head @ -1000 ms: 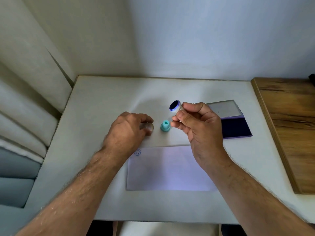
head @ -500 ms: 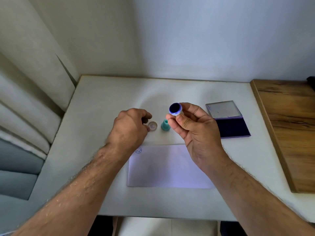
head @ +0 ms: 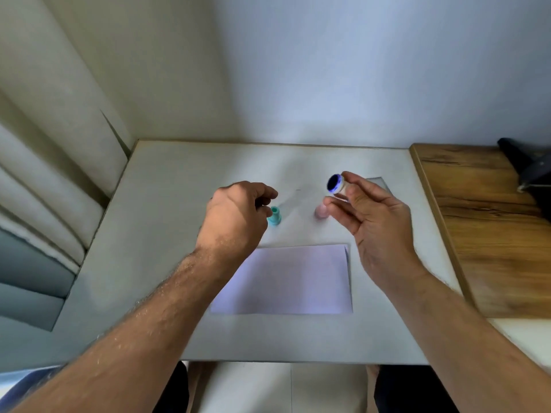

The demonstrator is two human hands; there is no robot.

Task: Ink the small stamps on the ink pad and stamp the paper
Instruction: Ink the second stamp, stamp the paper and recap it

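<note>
A white table carries a pale sheet of paper near its front edge. Above the paper's right end, the right hand pinches a small white stamp between thumb and forefinger, its dark-inked face tilted up, other fingers loose. The left hand hovers with fingers curled, fingertips just beside an upright teal stamp; whether they touch it I cannot tell. A pink stamp stands just beyond the right thumb.

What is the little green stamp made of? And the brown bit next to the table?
The green stamp looks like plastic: one even teal colour, smooth and moulded, though it is a bit blurry. The brown surface beside the white table looks like wood or a wood-look coating: brown streaky grain with a matte finish.
</note>
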